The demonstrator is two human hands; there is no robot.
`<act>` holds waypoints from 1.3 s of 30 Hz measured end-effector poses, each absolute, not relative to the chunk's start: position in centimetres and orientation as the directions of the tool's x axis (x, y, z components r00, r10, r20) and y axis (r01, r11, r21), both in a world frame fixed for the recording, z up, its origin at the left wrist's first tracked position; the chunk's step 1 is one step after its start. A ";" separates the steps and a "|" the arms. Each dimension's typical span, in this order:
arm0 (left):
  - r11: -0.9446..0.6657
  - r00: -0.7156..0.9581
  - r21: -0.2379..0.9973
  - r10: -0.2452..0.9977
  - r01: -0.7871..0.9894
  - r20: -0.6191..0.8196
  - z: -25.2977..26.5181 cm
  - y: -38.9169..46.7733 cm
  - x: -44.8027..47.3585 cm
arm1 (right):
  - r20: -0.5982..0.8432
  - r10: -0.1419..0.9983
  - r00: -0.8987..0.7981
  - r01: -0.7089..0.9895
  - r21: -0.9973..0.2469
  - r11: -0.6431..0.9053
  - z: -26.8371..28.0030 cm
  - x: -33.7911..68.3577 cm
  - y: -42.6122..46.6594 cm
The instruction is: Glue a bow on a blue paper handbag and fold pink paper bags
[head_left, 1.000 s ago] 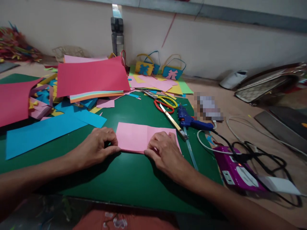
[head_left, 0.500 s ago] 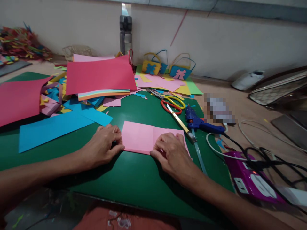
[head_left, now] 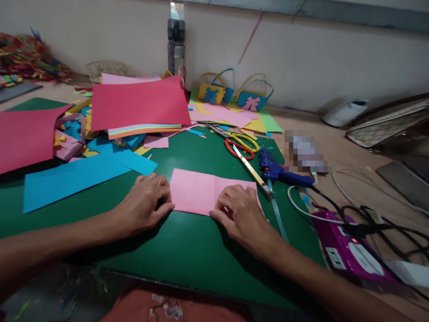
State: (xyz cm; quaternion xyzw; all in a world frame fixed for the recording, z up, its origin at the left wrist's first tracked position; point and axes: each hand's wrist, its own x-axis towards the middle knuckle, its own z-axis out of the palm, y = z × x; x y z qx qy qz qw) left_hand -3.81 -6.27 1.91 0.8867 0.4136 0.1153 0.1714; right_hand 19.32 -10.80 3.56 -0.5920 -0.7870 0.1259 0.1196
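Observation:
A pink sheet of paper (head_left: pixel 193 190) lies on the green board (head_left: pixel 187 255) in front of me, with a crease down its middle and a narrow fold along its near edge. My left hand (head_left: pixel 147 201) pinches the near left corner of it between thumb and fingers. Farther right, my right hand (head_left: pixel 239 212) is closed on the same near edge, thumb in front and fingers curled over the paper. The sheet's right part is partly covered by that hand.
To the right lie scissors (head_left: pixel 244 149), a cutter knife (head_left: pixel 253 172), a blue glue gun (head_left: pixel 281 172) and a purple power strip (head_left: pixel 351 250) with cables. Blue paper strips (head_left: pixel 77 176) and red sheets (head_left: pixel 140 103) are at left. Small paper bags (head_left: pixel 252 102) stand by the wall.
Almost nothing differs. Both hands keep their hold on the pink paper's near edge, and the view has shifted very slightly.

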 end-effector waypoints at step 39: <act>-0.990 0.991 -0.086 0.121 0.116 -0.057 3.5 -3.1 -2.0 | -0.064 0.979 -0.194 0.846 -0.516 0.134 4.1 19.6 -11.4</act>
